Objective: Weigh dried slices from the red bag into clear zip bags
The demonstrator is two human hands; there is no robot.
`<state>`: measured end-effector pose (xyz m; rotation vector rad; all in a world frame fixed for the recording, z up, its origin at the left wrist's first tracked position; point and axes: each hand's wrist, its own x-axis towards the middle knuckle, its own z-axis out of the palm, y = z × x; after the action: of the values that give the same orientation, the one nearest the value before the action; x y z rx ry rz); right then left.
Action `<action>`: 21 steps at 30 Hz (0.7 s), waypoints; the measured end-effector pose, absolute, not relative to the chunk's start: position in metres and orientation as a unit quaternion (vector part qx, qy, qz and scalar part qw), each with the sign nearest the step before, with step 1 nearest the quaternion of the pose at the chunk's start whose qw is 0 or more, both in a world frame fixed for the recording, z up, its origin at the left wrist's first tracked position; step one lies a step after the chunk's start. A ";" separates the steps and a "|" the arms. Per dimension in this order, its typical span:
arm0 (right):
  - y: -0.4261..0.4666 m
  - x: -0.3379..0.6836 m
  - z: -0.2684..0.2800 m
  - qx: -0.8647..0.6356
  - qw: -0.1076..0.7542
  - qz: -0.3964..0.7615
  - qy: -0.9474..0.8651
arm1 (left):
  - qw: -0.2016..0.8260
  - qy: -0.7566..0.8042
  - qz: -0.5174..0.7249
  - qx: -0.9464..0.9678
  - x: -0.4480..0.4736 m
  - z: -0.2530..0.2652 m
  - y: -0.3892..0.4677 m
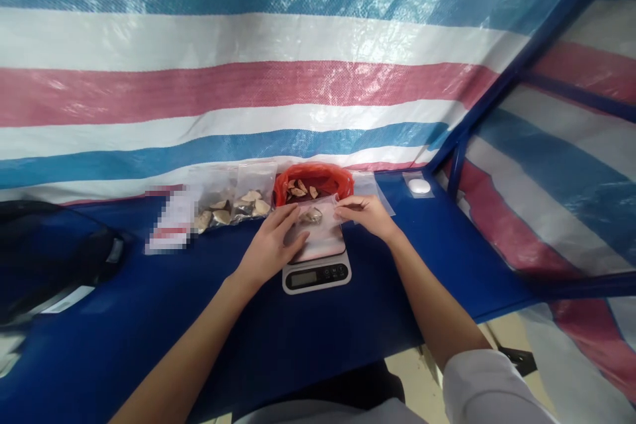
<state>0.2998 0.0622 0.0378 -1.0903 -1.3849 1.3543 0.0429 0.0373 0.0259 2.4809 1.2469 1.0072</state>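
A clear plastic zip bag (318,238) with a few pale dried slices (312,215) inside lies over the plate of a white kitchen scale (317,286). My left hand (268,243) grips the bag's left side, its thumb lying over the front. At the upper right corner, the fingers of my right hand (366,213) pinch the bag's edge. Just behind the scale stands an open red plastic bag (342,179), with several brown and cream dried slices (300,188) in it. The scale's display is too dim to read.
Two filled clear bags, a left one (214,212) and a right one (252,202), lie left of the red bag on the blue table (377,291). A small packet with a white disc (420,186) sits at right. A black bag (54,258) is at left; striped sheeting (248,89) rises behind.
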 end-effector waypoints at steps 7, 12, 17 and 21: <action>0.055 0.306 0.030 -0.452 0.439 0.548 -0.550 | 0.100 0.423 0.304 0.848 0.042 0.025 0.034; 0.051 0.313 0.026 -0.452 0.427 0.539 -0.568 | 0.109 0.422 0.308 0.846 0.043 0.028 0.034; 0.044 0.330 0.027 -0.488 0.449 0.479 -0.576 | 0.117 0.461 0.354 0.805 0.031 0.032 0.026; 0.033 0.345 0.028 -0.540 0.422 0.325 -0.651 | 0.095 0.500 0.382 0.772 0.013 0.027 0.016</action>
<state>0.3447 0.0328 0.0280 -1.3533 -1.6309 0.8138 0.0130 0.0163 0.0265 2.2878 1.4807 1.1317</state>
